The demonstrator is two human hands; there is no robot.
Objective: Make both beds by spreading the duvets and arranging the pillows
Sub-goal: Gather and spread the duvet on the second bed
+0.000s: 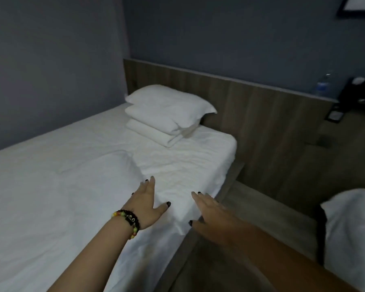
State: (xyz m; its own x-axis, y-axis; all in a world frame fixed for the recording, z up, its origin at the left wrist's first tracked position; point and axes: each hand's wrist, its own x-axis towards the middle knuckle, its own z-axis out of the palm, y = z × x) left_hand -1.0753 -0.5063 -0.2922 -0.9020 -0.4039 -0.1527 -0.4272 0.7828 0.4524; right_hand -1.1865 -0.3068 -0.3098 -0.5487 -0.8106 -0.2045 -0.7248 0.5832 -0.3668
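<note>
A white duvet [57, 197] lies spread over the left bed [198, 157], its top edge short of the head end. Two white pillows [167, 106] sit stacked on a folded white cloth [156, 133] against the wooden headboard [251, 106]. My left hand [148, 205], with a beaded bracelet at the wrist, lies flat with straight fingers on the duvet's near corner. My right hand [211, 213] hovers open over the bed's right edge, fingers stretched forward. A corner of the second bed's white bedding [354, 232] shows at the lower right.
A narrow wooden-floored aisle [251, 218] runs between the two beds. A water bottle [322, 84] and a dark tray [358, 91] stand on the ledge at the far right. Grey walls close in the left bed on its left side and behind the headboard.
</note>
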